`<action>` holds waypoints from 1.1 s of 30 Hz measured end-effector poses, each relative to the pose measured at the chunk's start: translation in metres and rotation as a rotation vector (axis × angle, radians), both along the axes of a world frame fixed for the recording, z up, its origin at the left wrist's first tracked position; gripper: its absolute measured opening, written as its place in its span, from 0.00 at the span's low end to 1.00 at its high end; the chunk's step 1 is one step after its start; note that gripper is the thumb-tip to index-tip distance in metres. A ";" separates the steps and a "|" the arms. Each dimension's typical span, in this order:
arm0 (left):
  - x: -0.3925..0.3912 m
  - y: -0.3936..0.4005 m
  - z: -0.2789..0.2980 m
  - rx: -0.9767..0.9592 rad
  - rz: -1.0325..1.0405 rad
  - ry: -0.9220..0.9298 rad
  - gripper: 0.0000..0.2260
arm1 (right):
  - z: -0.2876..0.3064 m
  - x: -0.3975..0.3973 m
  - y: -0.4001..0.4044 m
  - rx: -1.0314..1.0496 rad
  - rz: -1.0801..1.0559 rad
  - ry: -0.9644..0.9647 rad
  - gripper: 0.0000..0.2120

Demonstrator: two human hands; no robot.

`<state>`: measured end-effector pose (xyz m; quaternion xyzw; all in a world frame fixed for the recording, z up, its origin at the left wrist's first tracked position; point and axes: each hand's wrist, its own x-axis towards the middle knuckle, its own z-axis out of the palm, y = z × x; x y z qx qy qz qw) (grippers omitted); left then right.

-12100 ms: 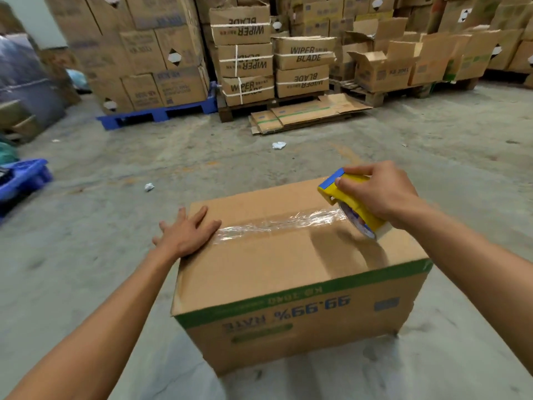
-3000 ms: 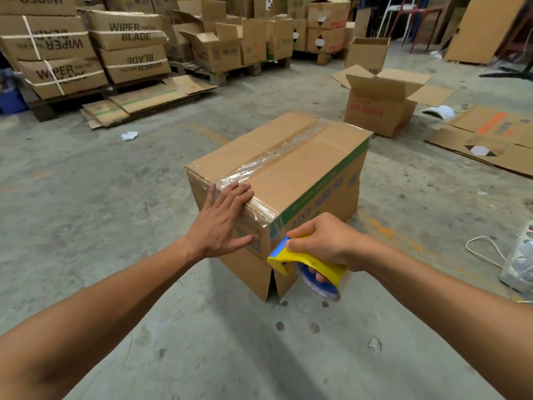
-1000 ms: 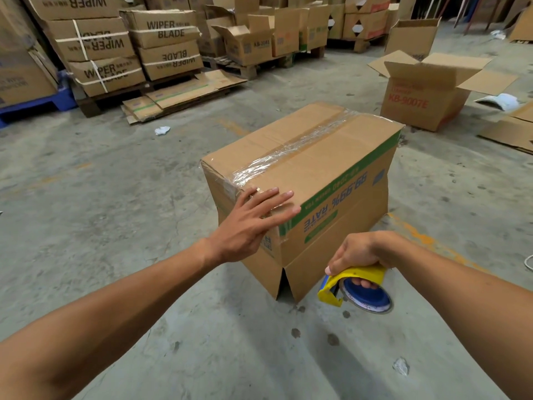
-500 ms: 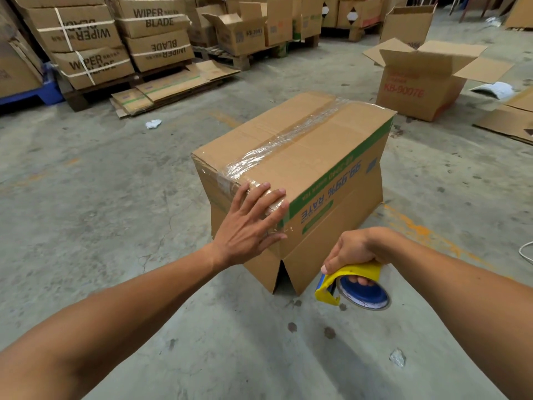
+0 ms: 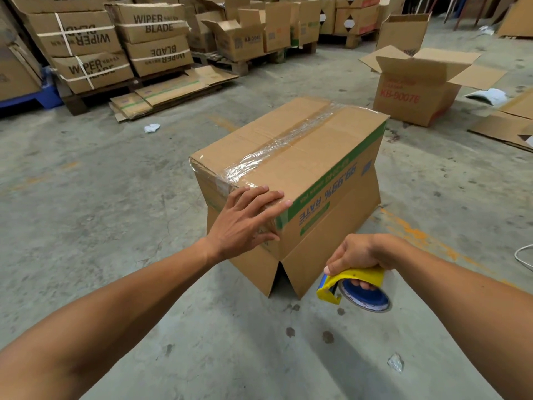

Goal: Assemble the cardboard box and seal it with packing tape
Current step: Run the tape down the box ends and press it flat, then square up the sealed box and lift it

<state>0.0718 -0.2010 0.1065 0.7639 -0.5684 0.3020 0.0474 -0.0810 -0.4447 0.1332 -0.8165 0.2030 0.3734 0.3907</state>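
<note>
Cardboard box (image 5: 300, 168) stands on the concrete floor (image 5: 86, 197), centre of view, upside down by its print, lower flaps splayed outward against the floor. Clear packing tape (image 5: 277, 151) runs along the top seam and folds over the near end face.

Left hand (image 5: 248, 220): flat on the near top corner of the box, fingers (image 5: 268, 197) straight and slightly spread, pressing on the tape end; nothing gripped.

Right hand (image 5: 357, 252): low, just beside the near bottom corner of the box, apart from it. Its fingers are curled round the yellow tape dispenser (image 5: 352, 287), some passing through the blue core of the roll. No tape strand visible between dispenser and box.

Surroundings:
- open box (image 5: 415, 93), red print, flaps up, behind and right of the taped box, well apart
- flattened cardboard sheets (image 5: 170, 93) on the floor, back left, in front of a wooden pallet
- strapped cartons (image 5: 115, 41) marked WIPER BLADE stacked on that pallet
- more open cartons (image 5: 248, 33) on pallets at the back
- loose flat cardboard (image 5: 507, 122) at right edge
- white paper scrap (image 5: 152, 127) on the floor, left of the box
- small clear scrap (image 5: 395, 362) on the floor, near bottom right
- white cable (image 5: 523, 255) at far right edge

Floor immediately round the box carries only dark spots
</note>
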 end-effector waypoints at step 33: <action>-0.029 -0.009 0.016 -0.037 0.244 0.376 0.28 | -0.088 -0.032 0.089 -0.319 0.808 -0.466 0.18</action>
